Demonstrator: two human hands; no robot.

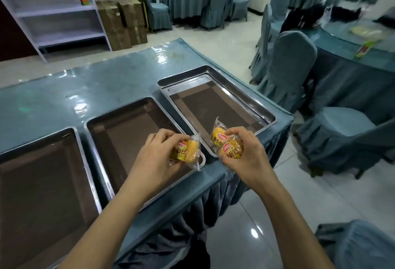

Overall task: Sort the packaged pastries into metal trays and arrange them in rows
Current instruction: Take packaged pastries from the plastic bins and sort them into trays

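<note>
Packaged pastries, yellow buns in clear wrappers with red-and-yellow labels, are all in the person's hands and none lies in a tray. The left hand grasps one pastry pack with fingers curled over its top, held above the near right corner of the middle tray. The right hand clutches two packs, one stacked partly over the other, above the near corner of the right tray and the table edge. Three metal trays stand in a row: the left tray and the middle tray lie close side by side, and the right tray is angled and set a little farther back. The right tray appears to be two trays nested, with an inner rim showing. Each tray bottom is bare and reflects dark brown. The trays sit on a long table covered in blue cloth under glossy clear plastic, with a pleated blue skirt hanging at the near edge. The floor is pale glossy tile. Behind the table stand a lilac shelving unit and stacked cardboard boxes. Round tables draped in blue, with blue-covered chairs, fill the right side and the back of the room.
</note>
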